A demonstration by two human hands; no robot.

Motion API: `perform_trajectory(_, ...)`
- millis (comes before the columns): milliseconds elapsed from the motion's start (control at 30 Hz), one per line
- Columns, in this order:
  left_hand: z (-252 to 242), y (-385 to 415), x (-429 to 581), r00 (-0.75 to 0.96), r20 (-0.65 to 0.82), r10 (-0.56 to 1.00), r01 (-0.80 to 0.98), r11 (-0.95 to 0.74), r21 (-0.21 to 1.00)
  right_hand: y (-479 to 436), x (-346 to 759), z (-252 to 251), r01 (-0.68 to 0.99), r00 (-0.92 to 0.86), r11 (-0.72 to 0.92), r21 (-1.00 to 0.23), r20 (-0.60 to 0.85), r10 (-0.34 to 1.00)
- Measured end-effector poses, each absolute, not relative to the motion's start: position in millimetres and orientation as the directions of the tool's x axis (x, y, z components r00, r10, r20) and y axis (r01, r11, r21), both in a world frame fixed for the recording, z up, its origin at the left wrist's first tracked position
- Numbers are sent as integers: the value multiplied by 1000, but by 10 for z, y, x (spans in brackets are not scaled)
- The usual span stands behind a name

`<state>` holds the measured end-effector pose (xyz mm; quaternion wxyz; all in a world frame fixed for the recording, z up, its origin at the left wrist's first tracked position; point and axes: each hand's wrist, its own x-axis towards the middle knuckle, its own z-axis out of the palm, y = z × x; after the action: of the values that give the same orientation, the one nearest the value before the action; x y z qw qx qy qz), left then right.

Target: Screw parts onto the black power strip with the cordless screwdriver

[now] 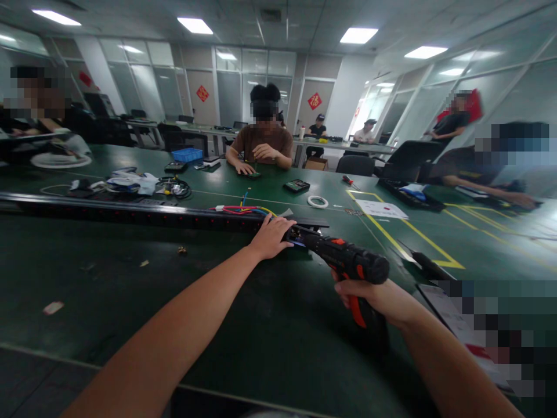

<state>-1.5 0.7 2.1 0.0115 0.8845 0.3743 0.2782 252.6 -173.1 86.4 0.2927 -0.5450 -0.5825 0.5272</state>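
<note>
A long black power strip [130, 212] with a row of red switches lies across the green table [108, 302]. My left hand [272, 237] is closed over its right end, where coloured wires [239, 209] come out. My right hand [369, 296] grips the handle of a black and orange electric screwdriver [348, 261]. The tool's tip points left into the strip's end, right beside my left fingers.
A small screw [181, 251] and paper scraps lie on the table at left. A roll of white tape [317, 201], a black meter [296, 186], a blue bin [187, 154] and cables sit farther back. A person sits opposite; others work at left and right. Yellow floor-style lines mark the table's right.
</note>
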Motion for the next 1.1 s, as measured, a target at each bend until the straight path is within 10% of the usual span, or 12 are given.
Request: perform_trajectory(1100,27,3,-15,565,472,677,660,-714,234,-1777,2505,888,318,-185,-174,-932,-241,953)
